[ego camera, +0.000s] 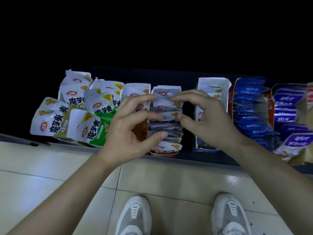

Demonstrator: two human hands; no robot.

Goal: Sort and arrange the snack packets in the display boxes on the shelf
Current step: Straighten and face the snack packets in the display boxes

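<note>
A row of white snack packets [166, 106] stands on edge in a red-fronted display box [163, 153] at the middle of the dark shelf. My left hand [133, 128] reaches in from the left, its fingertips touching the packets' left edges. My right hand [205, 119] comes from the right, with index finger and thumb pinching the packets' right edges. Neither hand lifts a packet out. Left of this box, a second box [137, 92] holds similar packets, partly hidden by my left hand.
Loose white and green packets [94, 128] lie piled at the left. A white-and-blue box [212, 85] stands right of a dark gap, then blue packets [250, 107] and purple packets [288, 116]. The shelf edge [203, 161] runs across; tiled floor and my shoes [133, 216] lie below.
</note>
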